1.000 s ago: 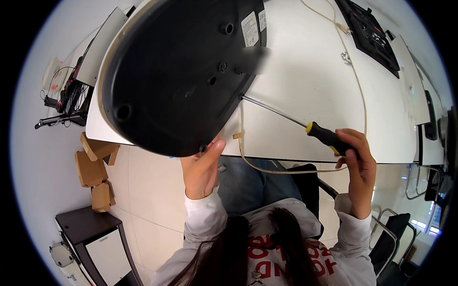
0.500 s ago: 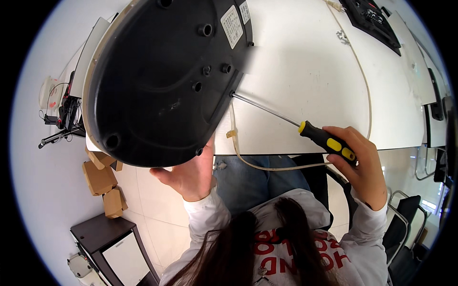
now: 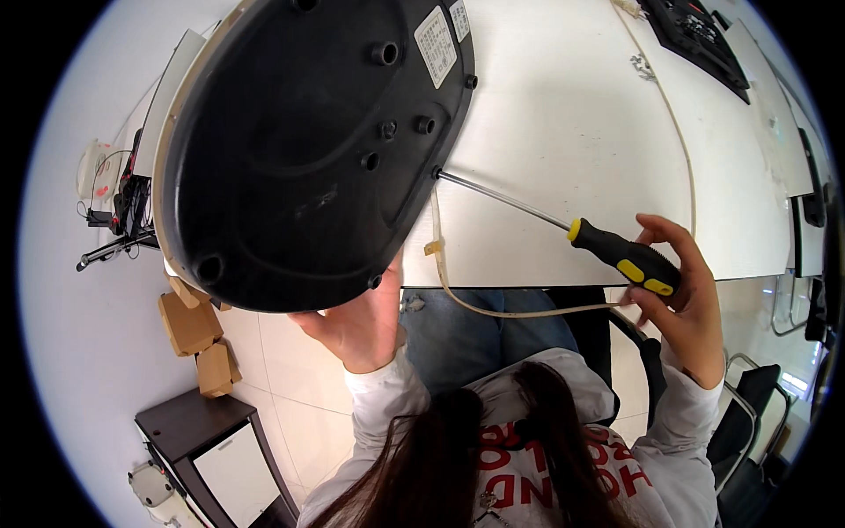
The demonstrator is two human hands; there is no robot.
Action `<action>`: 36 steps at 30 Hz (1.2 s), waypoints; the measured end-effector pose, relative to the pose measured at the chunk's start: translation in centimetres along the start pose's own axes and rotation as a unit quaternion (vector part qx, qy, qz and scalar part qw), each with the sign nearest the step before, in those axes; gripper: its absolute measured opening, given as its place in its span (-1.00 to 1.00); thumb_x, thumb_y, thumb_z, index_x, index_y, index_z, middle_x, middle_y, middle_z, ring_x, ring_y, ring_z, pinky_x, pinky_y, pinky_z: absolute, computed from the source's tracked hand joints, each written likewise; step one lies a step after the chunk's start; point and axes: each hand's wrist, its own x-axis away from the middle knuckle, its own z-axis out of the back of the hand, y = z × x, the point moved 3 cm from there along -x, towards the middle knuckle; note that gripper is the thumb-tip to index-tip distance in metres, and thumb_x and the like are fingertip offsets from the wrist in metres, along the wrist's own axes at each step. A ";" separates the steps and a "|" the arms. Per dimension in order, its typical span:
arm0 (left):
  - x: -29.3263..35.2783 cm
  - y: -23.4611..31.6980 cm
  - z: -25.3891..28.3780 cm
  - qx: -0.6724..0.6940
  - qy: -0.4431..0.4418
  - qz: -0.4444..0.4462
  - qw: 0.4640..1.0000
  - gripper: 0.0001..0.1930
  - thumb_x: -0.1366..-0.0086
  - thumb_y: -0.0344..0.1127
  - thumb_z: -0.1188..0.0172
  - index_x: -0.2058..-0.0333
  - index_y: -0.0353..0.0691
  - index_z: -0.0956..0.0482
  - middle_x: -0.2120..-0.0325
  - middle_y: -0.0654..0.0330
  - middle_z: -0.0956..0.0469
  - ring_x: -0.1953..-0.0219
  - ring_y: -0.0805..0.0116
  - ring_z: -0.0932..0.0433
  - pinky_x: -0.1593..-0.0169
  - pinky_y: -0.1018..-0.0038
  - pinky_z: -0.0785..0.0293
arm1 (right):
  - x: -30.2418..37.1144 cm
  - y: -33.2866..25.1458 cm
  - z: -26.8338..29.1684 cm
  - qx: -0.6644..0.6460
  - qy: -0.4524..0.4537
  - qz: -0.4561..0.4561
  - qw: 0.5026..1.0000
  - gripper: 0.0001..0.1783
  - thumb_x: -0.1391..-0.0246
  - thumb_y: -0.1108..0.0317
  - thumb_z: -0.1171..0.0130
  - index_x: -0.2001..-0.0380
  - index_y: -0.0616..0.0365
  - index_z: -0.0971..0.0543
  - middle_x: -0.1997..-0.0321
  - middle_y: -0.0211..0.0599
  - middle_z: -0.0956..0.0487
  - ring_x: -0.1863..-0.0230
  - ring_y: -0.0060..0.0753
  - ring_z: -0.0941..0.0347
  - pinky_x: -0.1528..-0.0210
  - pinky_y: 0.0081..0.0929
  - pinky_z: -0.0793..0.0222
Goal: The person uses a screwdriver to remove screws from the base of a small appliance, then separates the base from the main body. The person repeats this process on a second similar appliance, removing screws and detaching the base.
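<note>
A large black plastic appliance base (image 3: 282, 176), pale along its outer rim, is tilted up over the table with its underside showing. Round screw holes and two white labels mark this underside. My left hand (image 3: 365, 321) holds the base from below at its near edge; some fingers are hidden behind it. From the base's right edge, where its tip sits in a hole, a screwdriver (image 3: 629, 260) slants toward my right hand (image 3: 691, 299). The black-and-yellow handle lies loosely between those fingers, its end toward the palm. Whether a screw is in the hole cannot be seen.
An off-white power cord (image 3: 493, 310) hangs past the front edge of the white table (image 3: 546, 114). Small screws (image 3: 641, 66) lie together at the far right, near a black tray (image 3: 700, 44). Cardboard boxes (image 3: 189, 323) and a dark cabinet (image 3: 198, 422) stand at left.
My right hand's fingers have loosened and spread around the screwdriver handle, which looks turned a little. The tip stays at the same hole. The whole view has shifted slightly.
</note>
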 end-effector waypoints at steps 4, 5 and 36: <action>-0.1 -0.1 -0.1 -0.009 0.004 -0.009 1.000 -0.25 0.07 0.08 -0.33 -0.13 0.22 -0.24 -0.25 0.30 0.00 -0.27 0.02 0.02 -0.26 -0.12 0.13 | 0.1 0.0 0.0 0.070 -0.058 0.053 0.994 -0.52 0.04 0.63 -0.04 -0.01 0.13 -0.34 0.11 -0.34 -0.35 0.24 -0.58 -0.35 0.29 -0.72 -0.31; -0.1 -0.1 -0.1 -0.010 0.005 -0.013 1.000 -0.25 0.07 0.08 -0.33 -0.13 0.22 -0.24 -0.25 0.30 0.00 -0.27 0.02 0.02 -0.26 -0.12 0.13 | 0.3 0.0 -0.1 0.048 -0.059 0.043 0.996 -0.57 0.00 0.59 -0.01 0.00 0.13 -0.36 0.12 -0.34 -0.37 0.26 -0.60 -0.32 0.28 -0.72 -0.28; 0.0 -0.4 -0.3 -0.027 0.005 -0.009 1.000 -0.30 0.03 0.14 -0.27 -0.11 0.24 -0.27 -0.24 0.32 -0.02 -0.26 0.08 -0.01 -0.27 -0.07 0.11 | -0.7 -0.4 0.2 0.205 -0.136 0.105 0.964 -0.38 0.24 0.69 -0.17 -0.01 0.19 -0.37 0.18 -0.21 -0.44 0.20 -0.33 -0.39 0.16 -0.59 -0.28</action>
